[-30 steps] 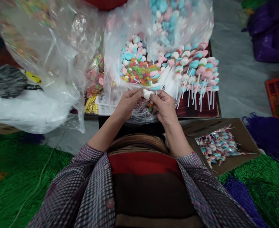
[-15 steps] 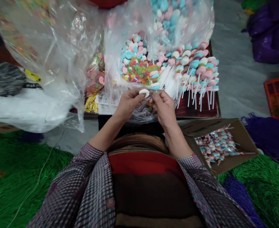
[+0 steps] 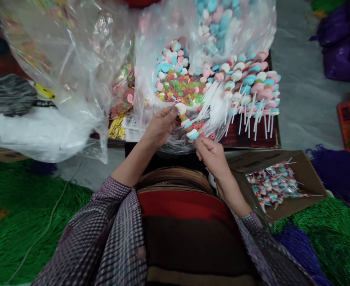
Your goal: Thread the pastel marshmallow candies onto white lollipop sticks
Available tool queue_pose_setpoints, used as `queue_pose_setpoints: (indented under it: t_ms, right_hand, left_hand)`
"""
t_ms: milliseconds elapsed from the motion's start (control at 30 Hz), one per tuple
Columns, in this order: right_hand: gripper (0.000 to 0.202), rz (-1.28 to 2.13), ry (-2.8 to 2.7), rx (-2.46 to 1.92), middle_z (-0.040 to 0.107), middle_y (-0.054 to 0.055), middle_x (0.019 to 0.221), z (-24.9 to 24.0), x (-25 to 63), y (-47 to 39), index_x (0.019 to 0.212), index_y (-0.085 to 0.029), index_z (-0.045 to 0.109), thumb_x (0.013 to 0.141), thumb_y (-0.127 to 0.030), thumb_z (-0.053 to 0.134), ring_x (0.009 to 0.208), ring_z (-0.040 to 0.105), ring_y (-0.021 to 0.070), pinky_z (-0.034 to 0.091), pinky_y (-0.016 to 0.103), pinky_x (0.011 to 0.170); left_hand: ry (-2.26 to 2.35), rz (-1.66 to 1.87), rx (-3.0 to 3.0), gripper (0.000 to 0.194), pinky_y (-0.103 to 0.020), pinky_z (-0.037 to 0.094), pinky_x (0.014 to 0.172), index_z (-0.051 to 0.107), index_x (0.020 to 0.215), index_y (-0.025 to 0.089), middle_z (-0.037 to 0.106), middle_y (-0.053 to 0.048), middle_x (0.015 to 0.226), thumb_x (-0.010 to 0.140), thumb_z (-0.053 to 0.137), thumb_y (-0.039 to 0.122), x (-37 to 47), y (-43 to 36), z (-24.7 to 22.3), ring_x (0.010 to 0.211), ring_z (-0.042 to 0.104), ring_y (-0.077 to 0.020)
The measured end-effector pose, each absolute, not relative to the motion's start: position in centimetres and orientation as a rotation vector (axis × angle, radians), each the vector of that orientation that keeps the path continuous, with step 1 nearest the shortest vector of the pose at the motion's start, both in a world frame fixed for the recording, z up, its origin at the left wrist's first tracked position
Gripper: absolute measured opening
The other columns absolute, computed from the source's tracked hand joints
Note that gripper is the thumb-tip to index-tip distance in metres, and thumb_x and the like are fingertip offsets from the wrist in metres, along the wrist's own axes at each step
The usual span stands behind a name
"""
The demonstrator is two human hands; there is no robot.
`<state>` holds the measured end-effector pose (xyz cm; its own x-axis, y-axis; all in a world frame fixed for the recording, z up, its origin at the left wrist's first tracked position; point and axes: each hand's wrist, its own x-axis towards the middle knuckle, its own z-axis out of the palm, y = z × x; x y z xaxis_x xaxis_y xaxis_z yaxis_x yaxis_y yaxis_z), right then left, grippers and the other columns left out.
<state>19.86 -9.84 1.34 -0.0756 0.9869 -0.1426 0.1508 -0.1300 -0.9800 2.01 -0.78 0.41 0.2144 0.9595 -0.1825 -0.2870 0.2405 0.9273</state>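
The left hand (image 3: 163, 126) pinches a white marshmallow (image 3: 180, 109) between thumb and fingers at the far end of a candy skewer (image 3: 187, 124). The right hand (image 3: 211, 155), fingertips closed together, grips the skewer's near end. Gummy rings (image 3: 179, 88) lie beyond; marshmallow skewers (image 3: 252, 85) lie to the right.

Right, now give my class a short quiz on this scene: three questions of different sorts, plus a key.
1. True or false: the left hand pinches the white marshmallow at one end of the candy skewer.
2. The wrapped sweets lie in:
a) a glass jar
b) a carton
c) a purple bag
3. Which of the person's hands is nearer the carton?

Key: 1. True. 2. b. 3. The right hand.
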Motion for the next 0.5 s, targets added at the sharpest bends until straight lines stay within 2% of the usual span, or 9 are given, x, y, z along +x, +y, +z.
queue_pose_setpoints:
  t_ms: [167,267,400,500]
  right_hand:
    - [0.045,1.281,-1.296,-1.375,0.044,-0.008,0.046,1.4,19.9,-9.8,0.075,-0.02,0.07,0.093,-0.06,0.062,0.045,0.036,0.0082,0.028,0.025,0.05]
    - [0.046,1.282,-1.254,-1.385,0.044,-0.008,0.045,1.5,19.8,-9.9,0.077,-0.02,0.07,0.091,-0.063,0.063,0.043,0.034,0.008,0.027,0.025,0.049]
    - [0.046,1.304,-1.199,-1.396,0.043,-0.009,0.044,1.6,19.6,-9.9,0.077,-0.02,0.069,0.09,-0.064,0.065,0.042,0.034,0.0077,0.025,0.025,0.048]
    - [0.047,1.325,-1.175,-1.399,0.042,-0.009,0.044,1.6,19.3,-10.0,0.077,-0.021,0.068,0.089,-0.066,0.065,0.041,0.033,0.0077,0.024,0.025,0.047]
  left_hand:
    - [0.98,1.084,0.884,0.019,-0.028,0.059,0.072,0.08,0.101,0.027,0.083,-0.003,0.101,0.087,0.082,0.04,1.8,-0.7,0.0,0.086,0.074,-0.0152]
    - [1.031,1.101,0.865,0.018,-0.025,0.057,0.07,0.081,0.1,0.029,0.082,0.001,0.096,0.083,0.086,0.032,1.8,-0.5,-0.7,0.08,0.072,-0.0116]
    - [1.095,1.199,0.958,0.02,-0.025,0.058,0.074,0.083,0.099,0.03,0.082,0.003,0.095,0.079,0.088,0.033,2.1,-0.6,-1.7,0.079,0.071,-0.0105]
    - [1.175,1.261,1.081,0.022,-0.028,0.059,0.085,0.083,0.1,0.031,0.083,0.004,0.101,0.079,0.087,0.035,2.4,-0.9,-2.1,0.089,0.072,-0.0126]
